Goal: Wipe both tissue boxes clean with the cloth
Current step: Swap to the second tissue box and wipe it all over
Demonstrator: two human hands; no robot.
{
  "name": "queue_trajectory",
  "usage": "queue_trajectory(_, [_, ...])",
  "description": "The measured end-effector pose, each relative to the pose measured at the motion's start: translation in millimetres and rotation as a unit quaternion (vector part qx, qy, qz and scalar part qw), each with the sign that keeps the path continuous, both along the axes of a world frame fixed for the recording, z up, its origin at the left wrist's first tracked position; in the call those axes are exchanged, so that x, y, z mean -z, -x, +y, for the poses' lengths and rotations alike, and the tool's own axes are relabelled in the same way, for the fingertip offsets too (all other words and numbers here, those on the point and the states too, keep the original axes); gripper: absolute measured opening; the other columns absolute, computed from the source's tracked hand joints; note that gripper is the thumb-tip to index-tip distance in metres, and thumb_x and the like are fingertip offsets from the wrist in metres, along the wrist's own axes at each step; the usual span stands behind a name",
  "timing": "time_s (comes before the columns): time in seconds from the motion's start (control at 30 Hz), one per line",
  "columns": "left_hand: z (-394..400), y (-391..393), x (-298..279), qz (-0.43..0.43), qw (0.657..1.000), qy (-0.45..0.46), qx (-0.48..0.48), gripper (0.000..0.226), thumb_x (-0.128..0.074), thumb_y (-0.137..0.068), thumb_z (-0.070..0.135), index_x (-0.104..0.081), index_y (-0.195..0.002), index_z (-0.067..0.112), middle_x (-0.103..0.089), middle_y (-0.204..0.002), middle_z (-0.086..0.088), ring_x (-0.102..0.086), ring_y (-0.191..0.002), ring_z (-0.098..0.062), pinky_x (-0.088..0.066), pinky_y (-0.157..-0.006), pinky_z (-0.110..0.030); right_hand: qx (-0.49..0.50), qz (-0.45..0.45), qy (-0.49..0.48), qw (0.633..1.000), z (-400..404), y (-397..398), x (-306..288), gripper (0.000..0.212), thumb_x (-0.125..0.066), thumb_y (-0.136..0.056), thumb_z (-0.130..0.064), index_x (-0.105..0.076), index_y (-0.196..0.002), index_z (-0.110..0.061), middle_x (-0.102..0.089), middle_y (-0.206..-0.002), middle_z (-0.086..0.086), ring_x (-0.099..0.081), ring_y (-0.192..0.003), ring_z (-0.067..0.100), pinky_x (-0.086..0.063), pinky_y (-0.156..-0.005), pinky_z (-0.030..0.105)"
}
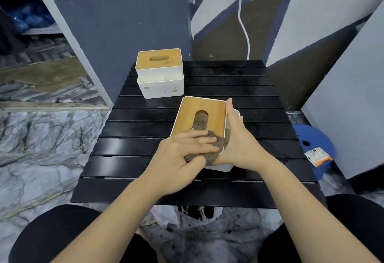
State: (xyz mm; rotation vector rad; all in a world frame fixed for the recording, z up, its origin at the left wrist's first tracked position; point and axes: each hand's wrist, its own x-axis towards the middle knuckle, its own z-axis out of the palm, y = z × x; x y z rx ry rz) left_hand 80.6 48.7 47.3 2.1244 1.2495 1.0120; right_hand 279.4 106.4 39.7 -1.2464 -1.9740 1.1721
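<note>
Currently, in the head view, we are at the first wiping step: the left hand (182,152) presses the dark cloth (214,146) against the near end of the wooden lid of the near tissue box (201,115), which lies on the black slatted counter (128,158) just in front of us. The left fingers (199,139) lie nearly straight and close together on top of the cloth, while the thumb curls round its bunched near edge. The right hand (239,140) steadies the box along its right side; its fingers are extended and held together against the box wall, not curled round it. We judge that only the near portion of the lid has been reached, since the cloth sits at that end and the far half is uncovered. The far tissue box (160,73) stands at the far left corner of the counter, well apart from both hands, with brownish marks visible on its white front. The next move calls for sweeping the cloth along the lid toward the far end, with the right hand bracing the box so that it does not slide, then treating the white sides before transferring to the far tissue box.
</note>
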Motion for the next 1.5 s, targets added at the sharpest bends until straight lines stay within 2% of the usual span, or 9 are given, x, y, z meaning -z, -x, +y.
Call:
queue_trajectory(0.07, [-8, 6, 6, 0.002, 0.999, -0.052, -0.014, 0.038, -0.052, -0.083, 0.018, -0.081, -0.108, 0.022, -0.074, -0.121, 0.008, -0.057, -0.131, -0.006, -0.044, -0.113, -0.042, -0.001, -0.011, -0.009, 1.0, 0, 0, -3, 0.161, -0.098, -0.063, -0.033, 0.035, -0.154, -0.032, -0.024, -0.134, -0.047, 0.015, -0.141, -0.01, 0.016, -0.123, 0.038])
queue_trajectory(0.17, [-16, 21, 17, -0.005, 0.99, -0.125, -0.064, 0.036, -0.052, -0.083, 0.013, -0.081, -0.105, 0.015, -0.074, -0.12, 0.004, -0.06, -0.129, -0.013, -0.046, -0.111, -0.045, -0.001, -0.039, -0.032, 0.999, 2, 1, -2, 0.164, -0.098, -0.058, -0.041, 0.035, -0.154, -0.034, -0.016, -0.128, -0.06, 0.012, -0.151, 0.006, 0.012, -0.125, 0.041])
queue_trajectory(0.33, [-25, 28, 25, -0.181, 0.965, -0.072, -0.173, 0.041, -0.051, -0.081, 0.005, -0.077, -0.111, 0.012, -0.076, -0.115, -0.002, -0.067, -0.118, -0.019, -0.051, -0.104, -0.034, 0.001, -0.149, -0.078, 0.986, 2, 3, -9, 0.161, -0.094, -0.054, -0.061, 0.022, -0.16, -0.027, 0.006, -0.166, -0.025, 0.022, -0.151, 0.0, 0.021, -0.124, 0.05])
queue_trajectory(0.47, [-29, 13, 27, -0.384, 0.884, 0.061, -0.259, 0.046, -0.05, -0.09, 0.0, -0.074, -0.122, 0.024, -0.071, -0.072, 0.006, -0.051, -0.062, -0.034, -0.046, -0.061, -0.019, -0.034, -0.225, -0.203, 0.952, -9, 25, -22, 0.12, -0.08, -0.052, -0.08, -0.036, -0.149, -0.022, 0.006, -0.172, 0.001, 0.017, -0.158, 0.017, 0.022, -0.121, 0.047])
queue_trajectory(0.63, [-22, 0, 35, -0.42, 0.849, 0.152, -0.282, 0.049, -0.046, -0.1, 0.003, -0.064, -0.135, 0.033, -0.076, -0.109, 0.007, -0.068, -0.095, -0.018, -0.051, -0.08, -0.027, 0.021, -0.34, -0.188, 0.921, -15, 69, -23, 0.064, -0.071, -0.085, -0.054, -0.056, -0.127, -0.009, -0.009, -0.171, 0.014, 0.005, -0.16, 0.032, 0.009, -0.127, 0.051])
queue_trajectory(0.87, [-1, 13, 7, -0.423, 0.884, 0.117, -0.162, 0.042, -0.049, -0.106, 0.024, -0.05, -0.148, 0.024, -0.059, -0.142, 0.018, -0.052, -0.132, 0.002, -0.044, -0.106, -0.019, -0.008, -0.152, -0.113, 0.982, -22, 53, -46, 0.049, -0.092, -0.068, -0.043, -0.054, -0.093, -0.022, -0.02, -0.17, -0.002, -0.007, -0.16, 0.018, 0.006, -0.127, 0.034])
queue_trajectory(1.03, [40, 37, -29, -0.296, 0.935, 0.166, -0.104, 0.046, -0.056, -0.101, 0.044, -0.051, -0.147, 0.039, -0.052, -0.149, 0.017, -0.047, -0.136, -0.002, -0.037, -0.114, -0.03, -0.02, 0.033, -0.038, 0.999, -31, 31, -47, 0.05, -0.093, -0.067, -0.043, -0.066, -0.095, -0.011, -0.039, -0.161, -0.019, -0.041, -0.145, -0.001, -0.043, -0.112, 0.052])
queue_trajectory(1.3, [53, 31, -53, -0.299, 0.916, 0.181, -0.2, 0.023, -0.06, -0.099, 0.02, -0.077, -0.083, 0.016, -0.072, -0.082, 0.007, -0.064, -0.077, -0.004, -0.048, -0.074, -0.019, 0.029, 0.255, 0.122, 0.959, -43, 20, -33, 0.05, -0.085, -0.068, -0.03, -0.073, -0.116, -0.021, -0.074, -0.126, 0.004, -0.073, -0.11, 0.021, -0.062, -0.081, 0.032])
queue_trajectory(1.5, [10, -15, -59, -0.231, 0.962, -0.021, -0.146, 0.028, -0.064, -0.085, 0.026, -0.081, -0.106, 0.02, -0.076, -0.115, 0.009, -0.062, -0.122, -0.011, -0.046, -0.108, -0.037, 0.11, 0.292, 0.147, 0.939, -42, 26, -38, 0.034, -0.079, -0.085, -0.027, -0.071, -0.113, -0.008, -0.078, -0.106, 0.009, -0.074, -0.093, 0.02, -0.06, -0.078, 0.033])
